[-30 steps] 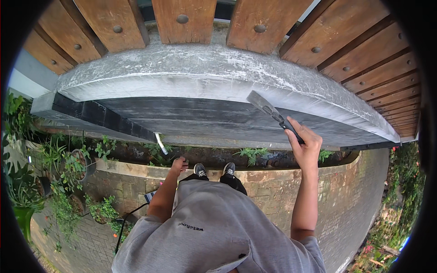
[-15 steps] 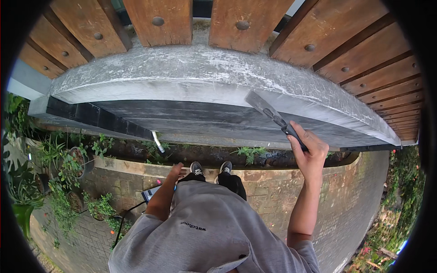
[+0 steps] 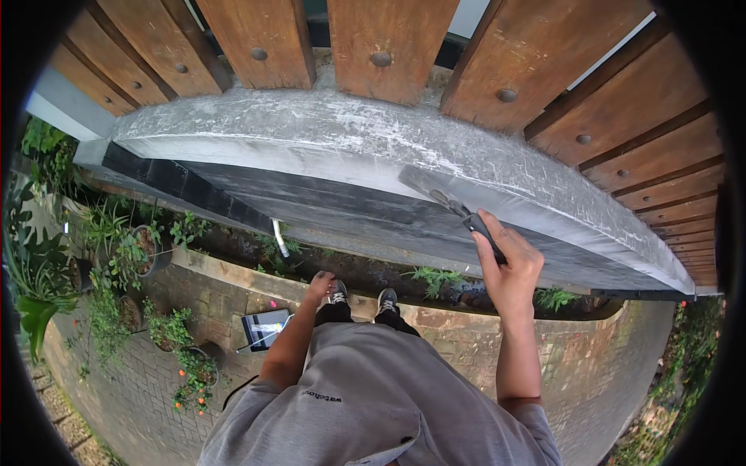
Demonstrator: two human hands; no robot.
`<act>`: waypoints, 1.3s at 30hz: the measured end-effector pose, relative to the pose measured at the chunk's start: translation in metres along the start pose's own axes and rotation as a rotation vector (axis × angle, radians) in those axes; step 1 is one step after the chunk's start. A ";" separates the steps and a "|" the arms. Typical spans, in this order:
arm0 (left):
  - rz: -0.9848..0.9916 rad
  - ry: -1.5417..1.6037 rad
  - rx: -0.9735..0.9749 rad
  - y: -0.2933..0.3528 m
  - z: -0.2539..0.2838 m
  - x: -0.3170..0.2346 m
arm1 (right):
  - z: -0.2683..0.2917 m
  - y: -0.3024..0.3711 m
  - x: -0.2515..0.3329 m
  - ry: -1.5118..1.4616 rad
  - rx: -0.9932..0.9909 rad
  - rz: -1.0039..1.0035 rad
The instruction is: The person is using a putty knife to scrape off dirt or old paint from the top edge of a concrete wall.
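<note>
A white drainpipe [image 3: 280, 236] slanted down to a dark gutter [image 3: 351, 272]. Right of the pipe, a green fern [image 3: 434, 281] stood in the gutter; left of it was a leafy potted plant [image 3: 150, 250]. On its near side, a flat tablet-like item [image 3: 263, 329] lay on brick paving [image 3: 587, 365]. Brown wooden slats [image 3: 388, 39] stood above the pipe.

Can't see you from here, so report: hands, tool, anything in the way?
Right hand gripping scraper, blade at front of ledge, contact unclear. Left hand low, grip unclear. Wooden slats above ledge, clear of blade.
</note>
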State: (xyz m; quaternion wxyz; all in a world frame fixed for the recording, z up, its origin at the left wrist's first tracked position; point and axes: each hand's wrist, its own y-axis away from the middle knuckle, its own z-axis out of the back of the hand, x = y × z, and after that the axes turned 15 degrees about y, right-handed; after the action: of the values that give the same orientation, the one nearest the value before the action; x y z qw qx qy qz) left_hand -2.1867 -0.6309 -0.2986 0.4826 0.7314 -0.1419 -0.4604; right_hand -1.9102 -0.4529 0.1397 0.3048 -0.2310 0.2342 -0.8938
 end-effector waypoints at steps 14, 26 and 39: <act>0.195 0.133 -0.248 0.032 0.056 0.063 | -0.049 -0.034 0.091 -0.224 0.148 0.083; 0.091 0.391 -0.399 -0.002 0.176 0.100 | -0.075 -0.052 0.144 -0.133 0.129 0.165; 0.149 -0.095 -0.280 -0.059 0.278 -0.007 | -0.031 -0.023 0.117 0.144 0.119 -0.150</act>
State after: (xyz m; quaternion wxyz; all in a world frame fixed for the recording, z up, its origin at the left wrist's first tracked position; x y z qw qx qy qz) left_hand -2.4300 -0.7570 -0.3749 0.6055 0.6218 -0.1528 -0.4726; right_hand -2.0200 -0.5045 0.1600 0.2324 -0.1645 0.1841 -0.9408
